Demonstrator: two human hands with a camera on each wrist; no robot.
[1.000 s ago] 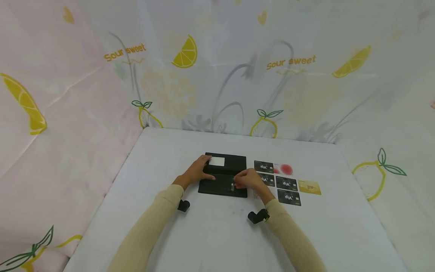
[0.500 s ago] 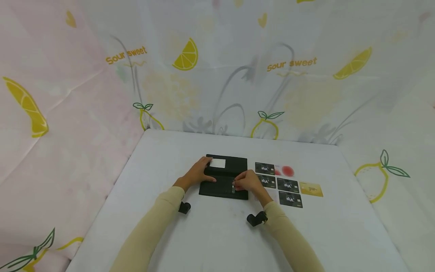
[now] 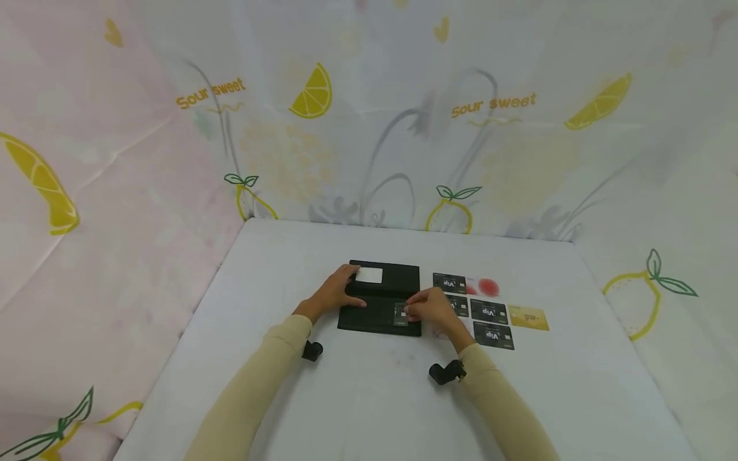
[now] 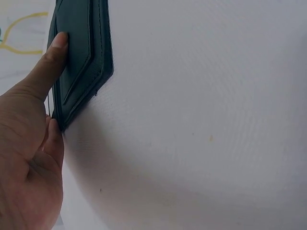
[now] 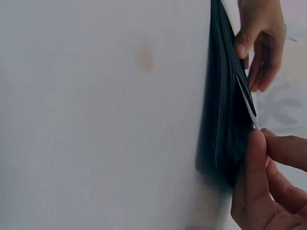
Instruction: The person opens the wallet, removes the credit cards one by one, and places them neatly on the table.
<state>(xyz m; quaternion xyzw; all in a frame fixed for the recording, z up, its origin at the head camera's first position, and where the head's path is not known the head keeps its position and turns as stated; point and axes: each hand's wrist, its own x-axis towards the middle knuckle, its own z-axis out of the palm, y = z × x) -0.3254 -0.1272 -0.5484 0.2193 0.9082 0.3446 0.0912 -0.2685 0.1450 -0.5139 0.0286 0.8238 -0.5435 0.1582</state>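
A black wallet lies spread open on the table, with a white patch on its upper panel. My left hand rests on its left side, thumb pressing the lower panel and fingers by the upper panel's left edge. In the left wrist view, that thumb lies straight along the dark leather. My right hand pinches a dark card with a chip at the lower panel's right side. Edge-on in the right wrist view, the card is between thumb and index finger; its inner end is hard to see.
Several black "Vip" cards lie right of the wallet, beside a gold card and a card with a red disc. Another pale card is partly covered by my right hand. A lemon-patterned cloth rises behind the white table.
My right hand has shifted to the right with the card, and more of the card's face shows now. The left hand stays on the wallet.
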